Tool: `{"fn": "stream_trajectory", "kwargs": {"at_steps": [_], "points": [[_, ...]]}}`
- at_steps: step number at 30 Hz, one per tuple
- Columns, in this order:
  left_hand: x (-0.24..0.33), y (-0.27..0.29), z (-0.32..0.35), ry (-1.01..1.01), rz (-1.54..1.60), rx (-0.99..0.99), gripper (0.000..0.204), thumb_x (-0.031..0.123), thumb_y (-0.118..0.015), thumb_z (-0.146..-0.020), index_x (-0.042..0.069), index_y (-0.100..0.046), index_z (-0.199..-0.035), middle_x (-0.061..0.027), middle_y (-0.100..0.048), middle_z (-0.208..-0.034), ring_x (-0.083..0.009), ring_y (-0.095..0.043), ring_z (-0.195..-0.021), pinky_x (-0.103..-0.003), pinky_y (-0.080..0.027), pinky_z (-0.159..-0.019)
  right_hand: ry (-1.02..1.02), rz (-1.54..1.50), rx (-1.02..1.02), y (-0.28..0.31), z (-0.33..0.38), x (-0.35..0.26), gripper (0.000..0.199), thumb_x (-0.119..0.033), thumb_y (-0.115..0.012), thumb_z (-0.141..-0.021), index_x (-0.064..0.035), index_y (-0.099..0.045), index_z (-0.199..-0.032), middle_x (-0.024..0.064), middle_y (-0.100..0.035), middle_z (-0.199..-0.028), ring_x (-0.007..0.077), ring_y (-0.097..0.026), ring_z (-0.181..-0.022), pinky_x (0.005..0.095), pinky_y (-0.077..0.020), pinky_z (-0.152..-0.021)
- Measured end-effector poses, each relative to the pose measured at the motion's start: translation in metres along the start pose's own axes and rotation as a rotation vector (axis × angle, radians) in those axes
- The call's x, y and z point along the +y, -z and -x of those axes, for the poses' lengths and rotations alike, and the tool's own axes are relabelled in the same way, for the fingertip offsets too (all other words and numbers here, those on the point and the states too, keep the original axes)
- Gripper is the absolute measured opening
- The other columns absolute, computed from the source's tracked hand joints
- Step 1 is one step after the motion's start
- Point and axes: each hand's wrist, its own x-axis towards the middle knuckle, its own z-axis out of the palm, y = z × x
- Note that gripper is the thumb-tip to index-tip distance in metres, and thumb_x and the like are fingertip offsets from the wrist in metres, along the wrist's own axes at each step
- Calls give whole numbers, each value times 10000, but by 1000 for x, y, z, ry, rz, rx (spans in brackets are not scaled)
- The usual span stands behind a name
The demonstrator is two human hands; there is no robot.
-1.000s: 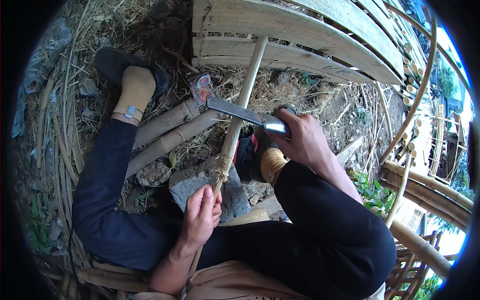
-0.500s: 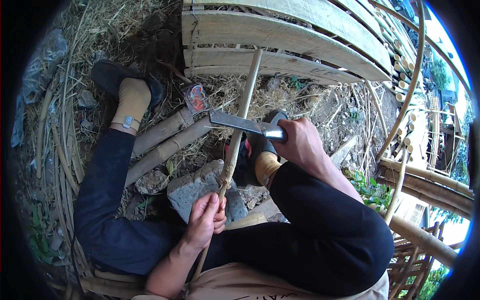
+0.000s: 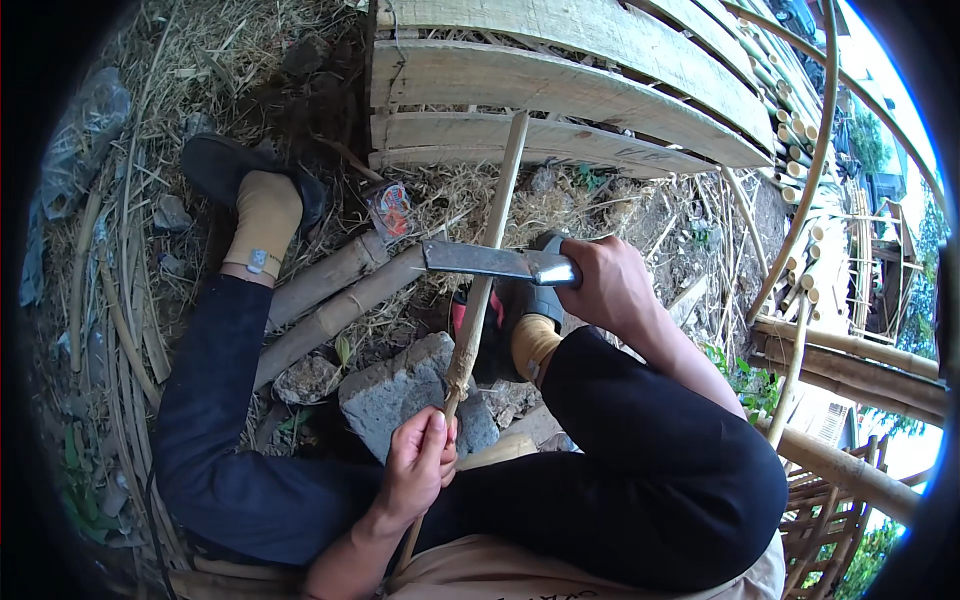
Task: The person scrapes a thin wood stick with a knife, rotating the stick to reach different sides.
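A bamboo stick [image 3: 505, 185] slants up and away from my lap, with a knobby joint partway along it. My left hand [image 3: 418, 465] is closed round the stick just below that joint, thumb pressed along it. My right hand [image 3: 612, 285] grips the handle of a machete [image 3: 485, 261], whose broad blade points left and lies across the stick well above the joint. Most of the handle is hidden in my fist. Beneath the stick, between my legs, sits a grey stone block [image 3: 395, 395].
A slatted wooden pallet [image 3: 570, 70] stands beyond the stick's far end. Two thick bamboo poles [image 3: 345, 310] lie on the straw-strewn ground by my left foot, near a crumpled wrapper [image 3: 388, 207]. Cut bamboo poles [image 3: 795, 150] are stacked at the far right.
The whole view has shifted slightly. My left hand keeps the same hold below the joint, and the machete blade remains across the stick at nearly the same place.
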Motion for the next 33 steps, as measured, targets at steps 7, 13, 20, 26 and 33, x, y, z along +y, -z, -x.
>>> {"fn": "stream_trajectory", "kwargs": {"at_steps": [7,13,20,26,33], "points": [[7,12,0,0,30,41,311,315,-393,-1118,96,-456,-905,74,-295,-610,3,-224,-441,-199,-174,-397,34,16,-65,-3,-18,-10,160,-197,-697,-714,-64,-667,-799,177,-652,-653,388,-676,-653,482,-552,-635],[6,13,-1,12,47,35,316,322,-374,-1121,102,-448,-906,73,-285,-607,-1,-215,-438,-202,-165,-391,25,18,-88,-9,-27,-13,168,-206,-710,-694,-61,-685,-776,173,-668,-663,379,-692,-666,468,-571,-659],[5,13,-2,32,54,-7,329,341,-376,-1120,98,-450,-911,81,-298,-616,2,-248,-444,-202,-197,-406,-26,30,17,-18,-39,2,154,-149,-686,-683,-66,-709,-811,194,-683,-698,396,-699,-702,488,-574,-687],[4,14,-1,22,45,0,326,336,-376,-1121,100,-451,-909,79,-301,-620,0,-253,-444,-202,-203,-411,9,36,18,-13,-49,11,182,-157,-710,-657,-36,-699,-793,215,-661,-685,422,-669,-700,498,-546,-700],[6,13,-1,20,41,-3,320,320,-377,-1122,95,-451,-906,76,-305,-623,-1,-258,-447,-201,-208,-414,-69,59,94,-14,-59,22,169,-134,-680,-693,-36,-720,-824,223,-677,-707,413,-685,-703,491,-562,-705]]}}
